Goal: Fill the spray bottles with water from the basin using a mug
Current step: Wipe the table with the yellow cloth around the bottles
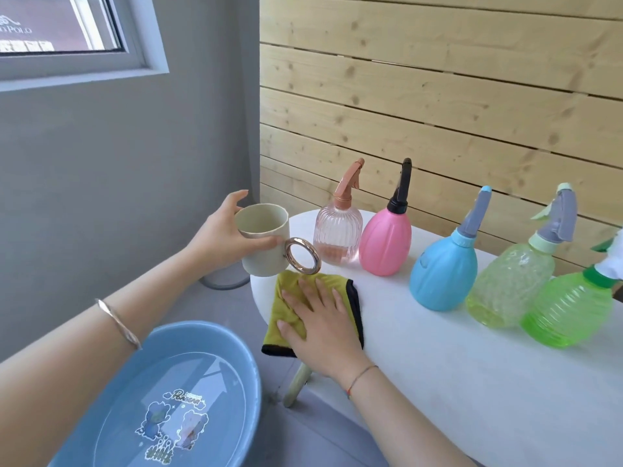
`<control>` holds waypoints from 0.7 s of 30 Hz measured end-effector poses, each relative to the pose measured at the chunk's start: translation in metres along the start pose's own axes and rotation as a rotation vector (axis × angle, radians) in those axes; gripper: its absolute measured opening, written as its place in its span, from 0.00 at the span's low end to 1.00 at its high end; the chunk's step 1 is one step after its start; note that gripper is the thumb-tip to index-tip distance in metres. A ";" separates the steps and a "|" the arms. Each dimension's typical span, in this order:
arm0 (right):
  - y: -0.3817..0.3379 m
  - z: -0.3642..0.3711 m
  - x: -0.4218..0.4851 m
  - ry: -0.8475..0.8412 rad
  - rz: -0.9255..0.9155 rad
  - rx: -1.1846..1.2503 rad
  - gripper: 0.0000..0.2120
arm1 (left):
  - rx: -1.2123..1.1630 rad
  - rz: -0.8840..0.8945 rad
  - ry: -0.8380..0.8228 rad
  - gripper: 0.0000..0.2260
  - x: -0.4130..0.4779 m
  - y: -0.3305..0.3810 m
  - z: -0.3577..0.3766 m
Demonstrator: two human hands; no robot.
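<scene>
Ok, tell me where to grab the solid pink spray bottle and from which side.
Probably its narrow neck under the black collar, from the front: the pink spray bottle stands upright, its belly bulges wide, and the clear ribbed bottle crowds one side.

One head cam only, wide-angle: looked forward and down, close over the table [438, 365] and the basin [202, 328] beside it.

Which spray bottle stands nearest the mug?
The clear pink ribbed bottle with the peach trigger, at the row's left end, right beside the cream mug.
</scene>
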State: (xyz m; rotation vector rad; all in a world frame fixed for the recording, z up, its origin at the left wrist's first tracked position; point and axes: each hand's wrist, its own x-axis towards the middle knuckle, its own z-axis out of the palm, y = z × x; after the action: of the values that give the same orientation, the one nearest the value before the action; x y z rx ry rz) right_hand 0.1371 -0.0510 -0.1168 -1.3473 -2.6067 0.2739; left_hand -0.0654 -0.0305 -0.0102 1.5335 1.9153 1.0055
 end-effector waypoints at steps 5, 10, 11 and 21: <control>0.029 -0.004 -0.049 0.034 -0.095 -0.026 0.27 | -0.035 0.016 -0.019 0.48 0.009 -0.005 0.018; 0.061 -0.015 -0.088 0.055 0.043 -0.012 0.32 | -0.033 0.017 -0.082 0.49 0.008 -0.004 0.037; 0.063 -0.016 -0.091 0.082 0.079 -0.016 0.32 | -0.028 0.016 -0.094 0.49 0.008 -0.004 0.039; 0.058 -0.010 -0.088 0.144 0.238 -0.073 0.29 | 0.010 -0.020 -0.196 0.61 -0.002 -0.005 0.037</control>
State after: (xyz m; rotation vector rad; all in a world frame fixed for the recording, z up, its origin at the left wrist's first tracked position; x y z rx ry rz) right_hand 0.2353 -0.0894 -0.1297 -1.6389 -2.3619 0.1111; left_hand -0.0400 -0.0241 -0.0366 1.5544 1.7976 0.8062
